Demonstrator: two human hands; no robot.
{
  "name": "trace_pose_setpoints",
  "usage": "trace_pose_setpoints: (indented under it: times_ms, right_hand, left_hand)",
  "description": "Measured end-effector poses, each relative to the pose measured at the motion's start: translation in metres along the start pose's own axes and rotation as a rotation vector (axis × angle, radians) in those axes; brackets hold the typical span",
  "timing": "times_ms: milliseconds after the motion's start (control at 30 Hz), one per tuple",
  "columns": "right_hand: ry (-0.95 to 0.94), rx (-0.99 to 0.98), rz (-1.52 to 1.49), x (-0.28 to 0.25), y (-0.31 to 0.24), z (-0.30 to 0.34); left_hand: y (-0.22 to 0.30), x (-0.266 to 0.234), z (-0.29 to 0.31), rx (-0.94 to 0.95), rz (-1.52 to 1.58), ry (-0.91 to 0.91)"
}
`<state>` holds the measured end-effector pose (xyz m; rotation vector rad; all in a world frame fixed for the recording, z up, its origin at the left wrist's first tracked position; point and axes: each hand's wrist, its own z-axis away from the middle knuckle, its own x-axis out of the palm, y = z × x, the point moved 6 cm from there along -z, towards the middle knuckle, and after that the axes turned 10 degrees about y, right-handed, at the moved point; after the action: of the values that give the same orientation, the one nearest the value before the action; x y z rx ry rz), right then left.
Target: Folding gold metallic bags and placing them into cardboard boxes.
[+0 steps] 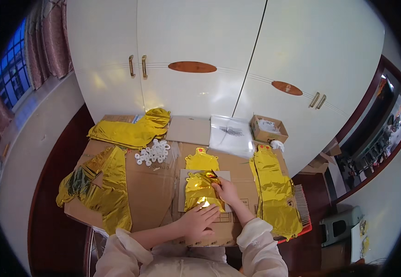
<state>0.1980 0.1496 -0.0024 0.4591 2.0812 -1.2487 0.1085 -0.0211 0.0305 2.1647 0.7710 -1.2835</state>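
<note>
Pressing flat, the left hand [199, 220] lies with fingers spread on the lower edge of a gold foil balloon [201, 191]; the right hand [225, 190] pinches its upper right corner. The balloon rests on a grey card [184, 177] at centre of the cardboard surface [152, 184]. White rings [153, 152] lie at 11 o'clock, foil piles [100, 187] at 9 and 3, leaving bare cardboard between. White wardrobe doors [200, 55] stand at 12.
</note>
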Motion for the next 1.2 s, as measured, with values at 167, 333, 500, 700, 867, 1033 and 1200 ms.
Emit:
trace_pose_setpoints:
  times_ms: [167, 333, 500, 700, 867, 1033, 1200]
  right_hand:
    - [-0.001, -0.01, 0.031, 0.0, -0.001, -0.002]
    - [0.005, -0.013, 0.02, -0.001, -0.002, -0.001]
    - [0.055, 0.003, -0.204, -0.002, 0.005, -0.001]
    - [-0.13, -0.287, -0.082, -0.042, -0.009, 0.032]
    - [-0.278, -0.33, 0.066, -0.037, -0.004, 0.045]
    - [-0.238, -0.33, 0.117, -0.032, 0.008, 0.031]
    - [-0.197, -0.331, 0.307, -0.022, 0.011, 0.014]
  left_hand:
    - [-0.014, 0.013, 0.006, -0.016, -0.048, -0.015]
    - [-0.017, 0.011, 0.005, -0.055, -0.049, -0.041]
    - [-0.02, 0.016, 0.005, -0.107, -0.038, -0.048]
    - [-0.02, 0.016, 0.006, -0.119, -0.04, -0.068]
    - [-0.02, 0.018, 0.006, -0.105, -0.062, -0.074]
    - [-0.021, 0.018, 0.006, -0.117, -0.049, -0.048]
    - [-0.021, 0.016, 0.005, -0.111, -0.056, -0.059]
